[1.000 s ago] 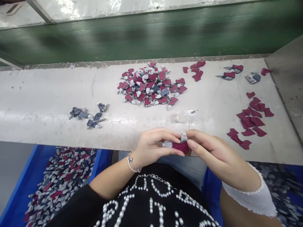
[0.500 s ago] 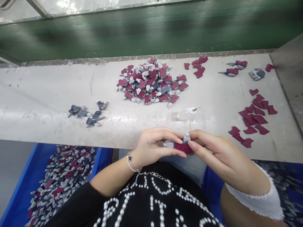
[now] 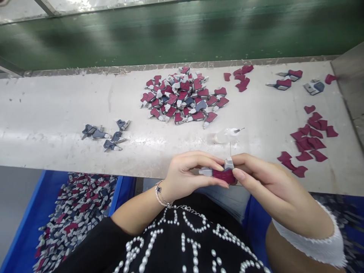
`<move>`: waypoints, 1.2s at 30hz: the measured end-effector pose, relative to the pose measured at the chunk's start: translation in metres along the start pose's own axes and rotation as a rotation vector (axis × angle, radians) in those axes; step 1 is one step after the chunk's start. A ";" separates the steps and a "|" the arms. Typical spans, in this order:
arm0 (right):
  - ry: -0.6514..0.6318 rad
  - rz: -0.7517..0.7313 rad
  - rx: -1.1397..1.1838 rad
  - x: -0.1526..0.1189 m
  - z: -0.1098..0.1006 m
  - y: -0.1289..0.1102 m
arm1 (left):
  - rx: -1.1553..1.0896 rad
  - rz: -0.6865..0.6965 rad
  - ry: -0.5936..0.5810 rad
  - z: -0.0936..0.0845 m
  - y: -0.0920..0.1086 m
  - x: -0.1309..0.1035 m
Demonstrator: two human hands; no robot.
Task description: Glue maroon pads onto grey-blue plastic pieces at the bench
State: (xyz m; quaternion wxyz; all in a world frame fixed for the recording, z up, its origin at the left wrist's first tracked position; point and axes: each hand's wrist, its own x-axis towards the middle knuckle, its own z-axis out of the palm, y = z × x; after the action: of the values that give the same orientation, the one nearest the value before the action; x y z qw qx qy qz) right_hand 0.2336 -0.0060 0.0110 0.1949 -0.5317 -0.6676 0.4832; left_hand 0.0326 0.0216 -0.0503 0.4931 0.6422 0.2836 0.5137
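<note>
Between both hands, over the table's front edge, is a small plastic part (image 3: 223,176) with a maroon face and light grey ends. My left hand (image 3: 189,172) pinches its left side between thumb and fingers. My right hand (image 3: 257,180) grips the right end, thumb on the maroon face and index finger behind the grey block. Just beyond the hands lies a clear bottle (image 3: 226,135) with a thin needle tip. A heap of maroon, grey and blue-grey parts (image 3: 182,96) sits further back. Loose maroon pieces (image 3: 309,142) are scattered to the right.
Several blue-grey parts (image 3: 105,134) lie on the left of the white table (image 3: 51,113). A blue bin (image 3: 31,212) full of parts stands below on the left, another bin at lower right. A green belt (image 3: 182,34) runs behind; a metal panel (image 3: 351,83) bounds the right.
Both hands have shifted slightly right with the part between them. Their grip looks the same. The view has moved a little; the parts on the table appear undisturbed.
</note>
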 end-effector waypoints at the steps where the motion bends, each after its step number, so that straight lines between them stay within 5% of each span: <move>1: 0.001 -0.003 -0.003 0.000 0.000 0.000 | 0.003 0.009 -0.005 0.000 0.000 0.000; 10: 0.054 -0.055 -0.117 0.001 0.004 0.006 | 0.026 0.029 -0.025 0.001 -0.001 -0.001; 16: 0.005 -0.020 0.087 0.003 0.011 0.004 | -0.053 -0.026 0.088 0.003 -0.005 -0.001; 20: 0.026 -0.021 0.110 0.003 0.015 0.009 | 0.027 -0.017 0.055 -0.001 -0.005 0.000; 28: 0.127 -0.235 -0.419 0.002 0.012 0.011 | 0.238 -0.222 -0.167 -0.015 0.009 0.000; 36: 0.018 -0.449 -0.616 -0.002 0.001 -0.004 | -0.005 -0.424 -0.143 -0.009 0.021 -0.001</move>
State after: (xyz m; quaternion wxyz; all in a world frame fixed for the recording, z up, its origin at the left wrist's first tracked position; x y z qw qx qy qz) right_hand 0.2313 -0.0083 0.0146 0.1330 -0.4101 -0.8797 0.2005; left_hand 0.0205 0.0162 -0.0319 0.6107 0.6017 0.3753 0.3524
